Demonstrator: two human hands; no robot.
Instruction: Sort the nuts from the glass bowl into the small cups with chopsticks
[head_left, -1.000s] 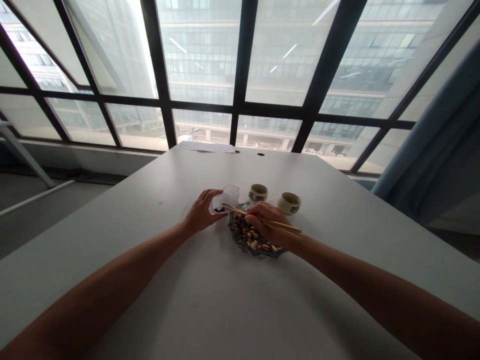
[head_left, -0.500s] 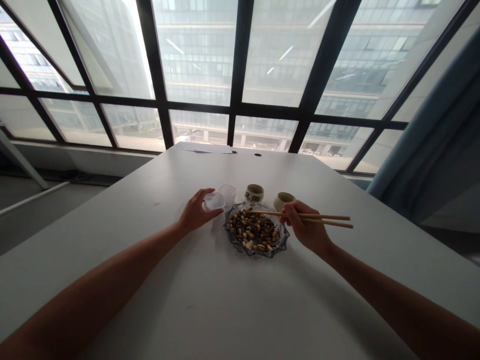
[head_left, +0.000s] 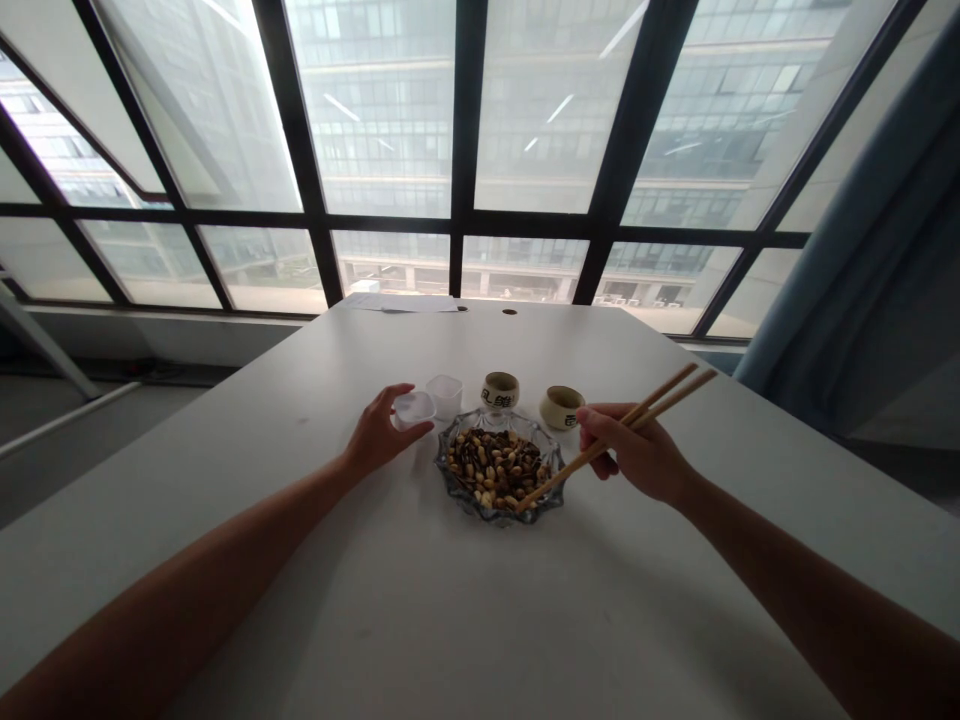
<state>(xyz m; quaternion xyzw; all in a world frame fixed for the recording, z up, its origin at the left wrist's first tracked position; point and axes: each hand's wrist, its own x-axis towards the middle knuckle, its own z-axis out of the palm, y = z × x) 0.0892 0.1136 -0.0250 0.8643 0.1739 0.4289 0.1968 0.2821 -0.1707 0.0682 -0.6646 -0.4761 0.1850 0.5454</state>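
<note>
My left hand (head_left: 380, 430) has thumb and fingers around a small clear plastic cup (head_left: 414, 408) on the table. A second clear plastic cup (head_left: 445, 396) stands just behind it. In my right hand (head_left: 630, 450) is a pair of chopsticks (head_left: 646, 412), slanting down to the left. Their tips reach the near right part of a scalloped glass bowl (head_left: 553, 500). It holds a mix of peanuts and dark sunflower seeds (head_left: 499, 465). Whether the tips pinch a nut is too small to tell.
Behind the bowl stand two small ceramic cups with dark characters, one in the middle (head_left: 500, 391) and one near my right hand (head_left: 562, 407). White paper (head_left: 409, 303) lies at the far end of the white table (head_left: 465, 620). A blue curtain (head_left: 855, 220) hangs on the right.
My right hand has turned the chopsticks, so their tips went from the bowl's far left to its near right and their back ends rose. The left hand still holds the plastic cup.
</note>
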